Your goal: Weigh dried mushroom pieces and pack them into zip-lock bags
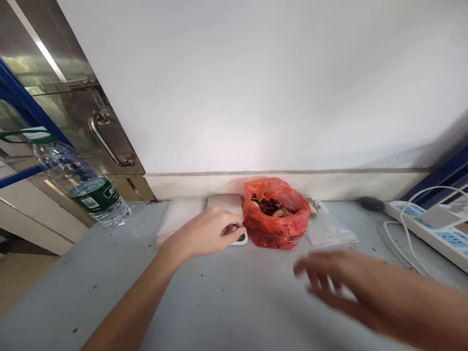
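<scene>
My left hand (204, 231) reaches over a white kitchen scale (224, 202), its thumb and fingertips drawn together in a pinch beside the red plastic bag. Whatever sits between those fingertips is too small or hidden to make out. The red plastic bag (276, 229) stands with its mouth spread, and dark brown dried pieces (274, 207) show inside. My right hand (340, 278) is blurred by motion above the table, in front of the bag and to its right. Its fingers and thumb are apart, with nothing visible in them.
A stack of clear zip bags (177, 219) with red edges lies left of the scale. Right of the red bag is another clear zip bag (329, 229). A large water bottle (91, 190) stands at the left; a power strip (435, 231) with white cables lies at the right.
</scene>
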### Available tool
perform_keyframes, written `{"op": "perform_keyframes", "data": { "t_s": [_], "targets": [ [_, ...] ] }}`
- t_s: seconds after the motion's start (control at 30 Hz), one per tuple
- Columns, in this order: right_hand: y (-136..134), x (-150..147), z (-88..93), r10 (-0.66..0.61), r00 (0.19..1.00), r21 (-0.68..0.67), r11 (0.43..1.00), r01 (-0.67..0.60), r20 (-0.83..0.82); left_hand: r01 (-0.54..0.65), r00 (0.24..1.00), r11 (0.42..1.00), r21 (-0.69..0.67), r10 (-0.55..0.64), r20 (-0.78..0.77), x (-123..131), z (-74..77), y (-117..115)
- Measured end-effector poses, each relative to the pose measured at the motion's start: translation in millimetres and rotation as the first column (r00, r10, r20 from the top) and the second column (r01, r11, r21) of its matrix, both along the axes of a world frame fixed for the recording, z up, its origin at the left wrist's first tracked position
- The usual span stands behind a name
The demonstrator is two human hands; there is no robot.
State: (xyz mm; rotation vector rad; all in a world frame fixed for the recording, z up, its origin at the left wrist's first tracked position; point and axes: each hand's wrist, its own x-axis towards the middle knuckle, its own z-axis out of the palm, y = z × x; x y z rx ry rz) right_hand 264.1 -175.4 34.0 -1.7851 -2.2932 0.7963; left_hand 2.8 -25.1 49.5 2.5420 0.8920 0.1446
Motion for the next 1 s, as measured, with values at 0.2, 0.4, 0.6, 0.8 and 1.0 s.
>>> {"op": "perform_keyframes", "data": {
  "t_s": [0.2,0.4,0.6,0.8,1.0],
  "targets": [
    [107,2,57.6,-0.392,0.898,0.117,0.919,0.376,0.198,-0.207,0.929,0.946,-0.249,0.109,-0.355,13,28.9,9],
    [141,-4,35.1,-0.504,0.815,-0.032,0.845,0.534,0.284,-0.31,0.894,0.903,-0.299,0.17,-0.414,10,28.3,16],
    [142,-12,31.4,-0.467,0.835,-0.031,0.868,0.496,0.29,-0.288,0.904,0.912,-0.291,0.158,-0.398,0,27.3,18],
    [138,-25,31.5,-0.404,0.859,-0.105,0.885,0.454,0.313,-0.304,0.912,0.9,-0.311,0.181,-0.368,-8,25.0,19],
    [137,-29,25.8,-0.418,0.838,-0.101,0.873,0.478,0.352,-0.293,0.91,0.917,-0.272,0.179,-0.374,-10,28.8,15]
  ]
}}
